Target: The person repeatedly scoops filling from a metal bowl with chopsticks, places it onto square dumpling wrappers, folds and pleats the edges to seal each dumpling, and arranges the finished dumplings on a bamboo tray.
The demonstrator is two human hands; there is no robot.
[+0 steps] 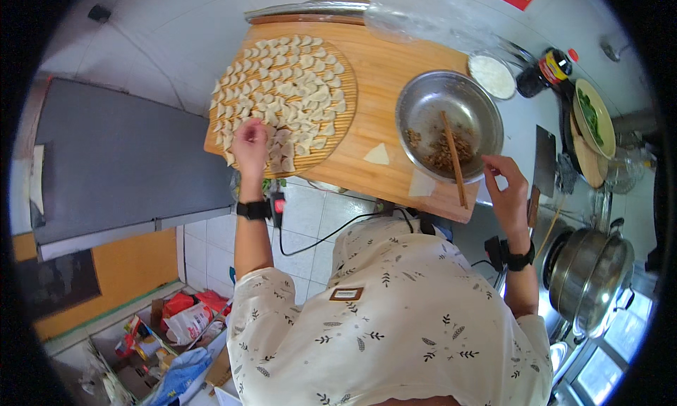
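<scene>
Many folded dumplings lie in rows on a round slatted mat on the wooden board. My left hand is over the mat's near left part, fingers bent close together; whether it holds a dumpling is hidden. Beside the near right rim of a steel bowl hovers my right hand, thumb and forefinger curved towards each other, with nothing visible between them. Brown minced filling lies in the bowl, and wooden chopsticks lean over its near rim. One dumpling wrapper lies left of the bowl, another near the board's front edge.
A bowl of white contents and a dark sauce bottle stand behind the steel bowl. At the right are a cleaver, a bowl of greens and a steel pot. Clear plastic lies along the back.
</scene>
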